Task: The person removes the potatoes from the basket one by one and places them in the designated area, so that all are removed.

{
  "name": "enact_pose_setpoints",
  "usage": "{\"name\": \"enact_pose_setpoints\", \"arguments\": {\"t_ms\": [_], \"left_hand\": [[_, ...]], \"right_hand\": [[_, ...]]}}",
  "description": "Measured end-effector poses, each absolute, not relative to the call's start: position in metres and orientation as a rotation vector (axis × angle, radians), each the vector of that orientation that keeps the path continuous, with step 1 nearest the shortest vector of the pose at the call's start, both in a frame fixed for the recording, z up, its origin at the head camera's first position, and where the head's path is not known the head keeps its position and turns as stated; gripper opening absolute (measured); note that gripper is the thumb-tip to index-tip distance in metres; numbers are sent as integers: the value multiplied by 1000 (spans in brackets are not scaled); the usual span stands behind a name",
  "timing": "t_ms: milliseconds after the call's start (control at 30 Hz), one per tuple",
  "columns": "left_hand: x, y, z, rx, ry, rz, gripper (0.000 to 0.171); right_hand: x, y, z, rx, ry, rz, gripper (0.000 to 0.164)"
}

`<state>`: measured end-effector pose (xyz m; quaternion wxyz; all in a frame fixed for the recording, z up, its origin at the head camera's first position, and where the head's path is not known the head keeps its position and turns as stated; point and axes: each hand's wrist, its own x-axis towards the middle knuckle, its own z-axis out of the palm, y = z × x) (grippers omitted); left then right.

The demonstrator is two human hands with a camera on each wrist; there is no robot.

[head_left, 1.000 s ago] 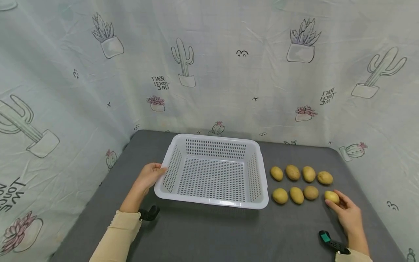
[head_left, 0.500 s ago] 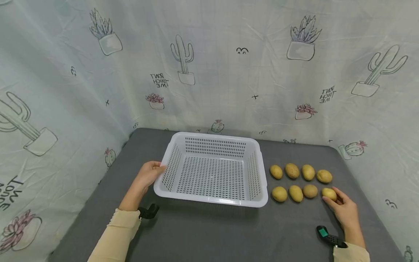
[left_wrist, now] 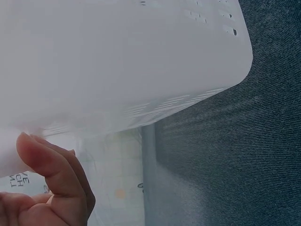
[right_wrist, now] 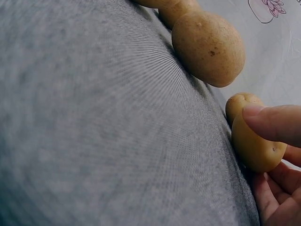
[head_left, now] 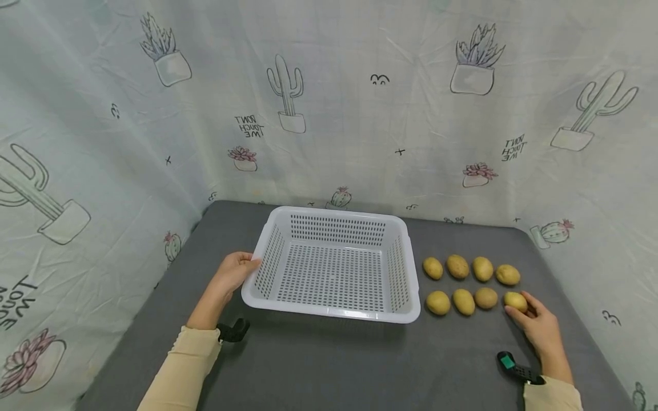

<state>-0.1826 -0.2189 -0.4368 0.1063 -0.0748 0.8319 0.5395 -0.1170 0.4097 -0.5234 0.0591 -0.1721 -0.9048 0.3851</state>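
A white slotted plastic basket (head_left: 331,271), with nothing in it, stands mid-table. My left hand (head_left: 234,273) grips its left rim; in the left wrist view, curled fingers (left_wrist: 59,172) show below the basket's wall (left_wrist: 117,61). At the right, my right hand (head_left: 540,325) pinches a small yellow potato (head_left: 515,301) at the right end of the front row. The right wrist view has the thumb (right_wrist: 273,123) across that potato (right_wrist: 256,148), which appears to touch the cloth. Another potato (right_wrist: 209,49) lies close by, larger in that view.
Two rows of potatoes lie right of the basket, among them a back-row potato (head_left: 457,266) and a front-row potato (head_left: 464,302). Grey cloth covers the table (head_left: 329,365). A white curtain (head_left: 334,114) printed with cacti hangs behind and at both sides.
My right hand has shifted slightly left with the potato, nearer the rest of the front row. My left hand keeps its grip on the basket, which stays in place.
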Motion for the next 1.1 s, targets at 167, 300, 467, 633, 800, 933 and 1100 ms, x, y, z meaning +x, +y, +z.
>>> {"name": "enact_pose_setpoints", "arguments": {"t_ms": [167,300,467,633,800,933,1100], "left_hand": [[-184,-218,-437,-207,2452,1606,43],[-186,-218,-438,-195,2453,1610,43],[-186,-218,-439,-165,2438,1626,44],[-184,-220,-441,-171,2416,1640,45],[-185,-223,-442,-141,2463,1638,47],[-183,-227,-444,-97,2585,1524,55],[-176,-231,-435,31,2879,1254,52]], "right_hand": [[-116,410,-523,-499,-2718,1157,77],[-114,409,-523,-507,-2699,1191,78],[-106,409,-525,-580,-2639,1265,79],[-100,405,-522,-605,-2492,1225,67],[-104,389,-500,-610,-2336,1184,59],[-109,372,-476,-441,-2280,1166,54],[-119,347,-452,-61,-2290,1118,48]]}}
